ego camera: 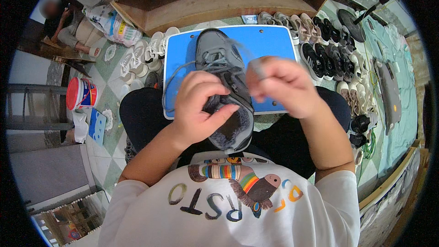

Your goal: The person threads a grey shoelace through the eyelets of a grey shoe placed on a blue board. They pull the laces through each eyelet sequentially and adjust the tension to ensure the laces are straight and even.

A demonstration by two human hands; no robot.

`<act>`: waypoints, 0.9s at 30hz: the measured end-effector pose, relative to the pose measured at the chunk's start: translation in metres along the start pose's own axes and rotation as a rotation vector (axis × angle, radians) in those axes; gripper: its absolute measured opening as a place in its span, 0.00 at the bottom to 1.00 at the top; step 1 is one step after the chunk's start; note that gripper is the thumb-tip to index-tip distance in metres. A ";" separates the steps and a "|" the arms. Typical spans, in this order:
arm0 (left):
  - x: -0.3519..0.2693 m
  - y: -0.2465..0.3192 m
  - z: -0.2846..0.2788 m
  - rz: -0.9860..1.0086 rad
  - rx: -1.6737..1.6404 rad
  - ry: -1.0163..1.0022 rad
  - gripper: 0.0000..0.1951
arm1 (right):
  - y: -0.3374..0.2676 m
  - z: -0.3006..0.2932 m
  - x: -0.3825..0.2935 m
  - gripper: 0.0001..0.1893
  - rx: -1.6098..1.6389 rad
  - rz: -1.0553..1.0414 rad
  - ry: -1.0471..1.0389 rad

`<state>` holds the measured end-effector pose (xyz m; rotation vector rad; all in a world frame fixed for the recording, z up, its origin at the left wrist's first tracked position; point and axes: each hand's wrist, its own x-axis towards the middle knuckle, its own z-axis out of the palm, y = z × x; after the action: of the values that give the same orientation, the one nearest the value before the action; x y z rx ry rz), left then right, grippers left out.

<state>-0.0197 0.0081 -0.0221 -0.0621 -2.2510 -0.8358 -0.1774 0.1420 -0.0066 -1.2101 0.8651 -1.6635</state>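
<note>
A grey sneaker (212,43) with a fleecy dark lining lies before me, toe pointing away, its front part over a blue tabletop (271,44) with a white rim. My left hand (195,106) is at the shoe's left side, with the thumb over the opening and the fingers at the collar and tongue. A grey shoelace (243,46) runs from the eyelets, blurred by motion, to my right hand (284,85). That hand is raised right of the shoe, its fingers pinched on the lace. The lace's other length (168,80) curves loosely over the table's left side.
Rows of shoes (325,56) stand on the tiled floor at the right, and more white sneakers (137,60) at the left. A wooden shelf (219,15) lies beyond the table. Left are a red-lidded bucket (84,92) and a seated person (65,29).
</note>
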 end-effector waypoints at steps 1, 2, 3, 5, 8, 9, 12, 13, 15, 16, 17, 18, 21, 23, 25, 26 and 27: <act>-0.003 -0.001 0.001 -0.039 0.030 -0.033 0.12 | -0.003 -0.003 0.002 0.09 0.139 -0.133 -0.040; -0.008 -0.004 0.003 -0.116 -0.026 -0.062 0.11 | -0.007 -0.007 0.005 0.10 0.173 -0.202 -0.104; -0.008 -0.004 0.003 -0.122 -0.021 -0.063 0.10 | -0.012 -0.010 0.006 0.11 0.205 -0.270 -0.168; -0.008 -0.004 0.002 -0.135 -0.008 -0.064 0.10 | -0.022 -0.012 0.004 0.12 0.345 -0.257 -0.321; -0.006 -0.003 0.004 -0.120 0.005 -0.059 0.10 | -0.039 -0.019 0.026 0.15 0.457 -0.344 -1.009; -0.008 -0.004 0.003 -0.118 0.008 -0.043 0.10 | -0.046 -0.010 0.016 0.15 0.432 -0.375 -0.903; -0.009 -0.004 0.002 -0.124 -0.001 -0.065 0.10 | -0.053 -0.009 0.008 0.16 0.455 -0.441 -0.857; -0.008 -0.004 0.000 -0.124 -0.003 -0.083 0.09 | -0.055 -0.012 0.009 0.17 0.450 -0.438 -0.851; -0.011 -0.011 -0.002 -0.123 -0.107 0.025 0.09 | -0.056 -0.015 0.005 0.18 0.419 -0.439 -0.661; -0.013 -0.017 -0.004 -0.120 -0.160 0.077 0.08 | -0.053 -0.016 -0.004 0.18 0.389 -0.440 -0.478; -0.015 -0.027 -0.012 -0.133 -0.110 0.139 0.05 | -0.050 -0.019 -0.008 0.18 0.298 -0.413 -0.267; -0.014 -0.037 -0.017 -0.170 -0.121 0.217 0.03 | -0.048 -0.023 -0.013 0.18 0.202 -0.361 -0.060; -0.016 -0.074 -0.027 -0.431 -0.085 0.284 0.09 | -0.031 -0.032 -0.006 0.17 -0.560 -0.084 0.605; -0.020 -0.095 -0.026 -0.349 0.213 0.139 0.10 | -0.020 -0.040 0.001 0.16 -1.079 0.103 0.558; -0.020 -0.096 -0.025 -0.343 0.317 0.007 0.11 | -0.017 -0.033 0.006 0.14 -1.496 0.258 0.523; -0.020 -0.093 -0.025 -0.379 0.275 -0.052 0.10 | -0.013 -0.033 0.008 0.13 -1.426 0.250 0.510; -0.021 -0.091 -0.025 -0.416 0.231 -0.111 0.10 | -0.010 -0.032 0.008 0.12 -1.358 0.245 0.496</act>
<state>-0.0144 -0.0738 -0.0724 0.4930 -2.4921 -0.7889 -0.2121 0.1394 -0.0037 -1.3764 2.5665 -1.0631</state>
